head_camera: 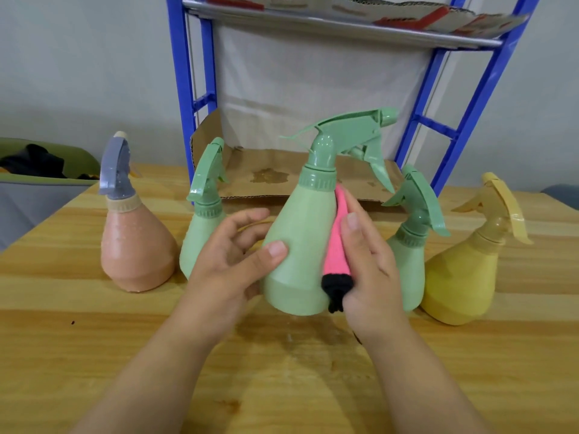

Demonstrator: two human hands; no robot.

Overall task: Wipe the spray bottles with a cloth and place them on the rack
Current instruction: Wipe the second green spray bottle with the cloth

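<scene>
At the table (94,355), left hand (225,258) holds bottle (300,245); right hand (369,264) holds cloth (336,245).

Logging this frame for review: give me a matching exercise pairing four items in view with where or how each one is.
1. peach bottle
2. yellow bottle
3. middle green bottle
4. pink cloth

A. far right on the table
B. gripped by the left hand
C. far left, beaded with droplets
D. pressed against a bottle by the right hand

Pairs: 1-C, 2-A, 3-B, 4-D
</scene>
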